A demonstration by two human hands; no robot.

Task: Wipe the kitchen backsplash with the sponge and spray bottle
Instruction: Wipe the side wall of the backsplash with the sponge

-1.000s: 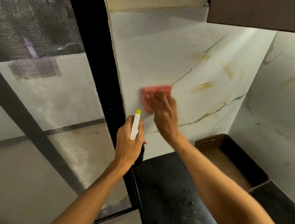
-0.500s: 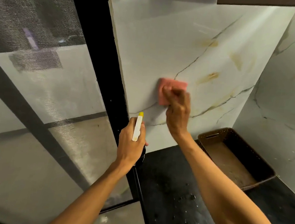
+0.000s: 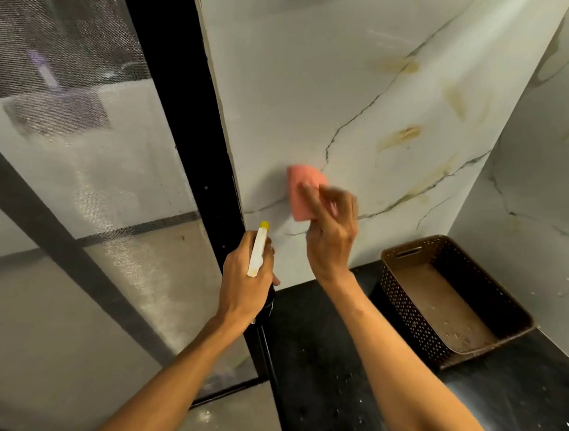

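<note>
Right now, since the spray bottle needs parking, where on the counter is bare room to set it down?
The black countertop is bare, though droplet-speckled, between the backsplash, the window frame and the brown basket. Another bare strip runs in front of the basket, near right. The back right corner is crowded: the basket fills it.

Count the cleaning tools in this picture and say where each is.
2. The sponge is pressed on the backsplash by the right hand; the spray bottle is gripped in the left hand, lower left. Others may lie outside the frame.
</note>
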